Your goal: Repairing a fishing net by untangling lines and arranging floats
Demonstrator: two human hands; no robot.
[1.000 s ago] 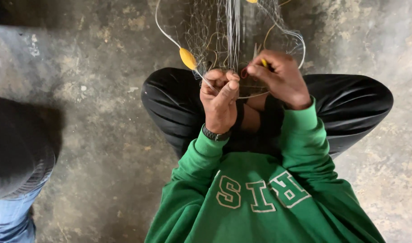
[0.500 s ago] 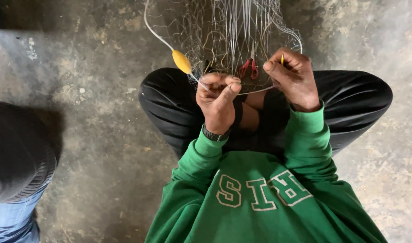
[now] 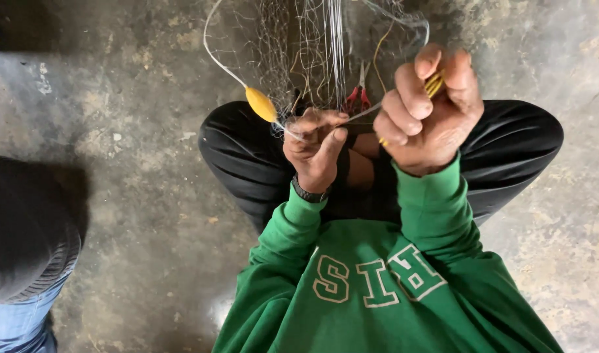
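Observation:
A thin fishing net [image 3: 306, 52] hangs down over my lap, with a white edge cord [image 3: 216, 55] and a yellow oval float [image 3: 261, 104] on it. My left hand [image 3: 316, 153], which wears a dark wristband, pinches the net's cord just right of the float. Raised and closer to the camera, my right hand [image 3: 430, 114] is closed around a yellow netting needle [image 3: 434, 84]. A taut line runs from it to my left fingers. Red-handled scissors [image 3: 357, 101] show between the two hands, partly hidden by the net.
I sit on a rough concrete floor [image 3: 136, 163] in black trousers [image 3: 247, 163] and a green sweatshirt. Another person's leg in dark cloth and blue jeans [image 3: 25, 242] stands at the left edge.
My right hand has risen and moved right with the needle, drawing the line tight. The left hand has kept its pinch near the float. The red scissors have come into sight.

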